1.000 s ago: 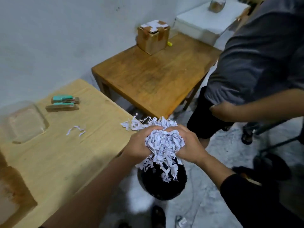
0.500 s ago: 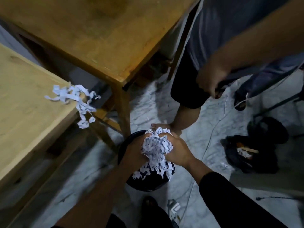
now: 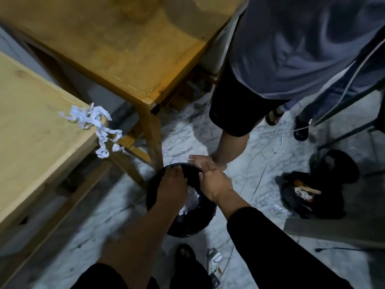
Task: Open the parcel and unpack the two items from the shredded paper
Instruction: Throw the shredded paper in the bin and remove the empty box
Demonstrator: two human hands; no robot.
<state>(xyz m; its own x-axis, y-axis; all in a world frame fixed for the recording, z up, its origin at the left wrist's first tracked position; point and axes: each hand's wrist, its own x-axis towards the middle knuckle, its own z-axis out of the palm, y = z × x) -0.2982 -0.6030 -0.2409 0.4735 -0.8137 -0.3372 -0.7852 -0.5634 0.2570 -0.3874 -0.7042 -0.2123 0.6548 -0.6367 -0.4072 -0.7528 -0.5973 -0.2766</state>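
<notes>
A moment ago both hands held a clump of shredded paper above the bin; now the paper [image 3: 192,200] lies inside the black bin [image 3: 210,213] on the floor. The left hand [image 3: 171,187] is down in the bin with its fingers spread loose on the paper, holding nothing. The right hand [image 3: 213,181] hangs at the bin's far rim, fingers relaxed and empty. The paper looks very light, soft and crinkly; I think it would float and scatter, so scoop it from below with both hands. More strips [image 3: 93,124] hang off the corner of the pale table [image 3: 31,142] and may slide down. Another person's bare foot [image 3: 205,160] stands just beside the bin, and a darker table's leg [image 3: 154,138] is close too.
</notes>
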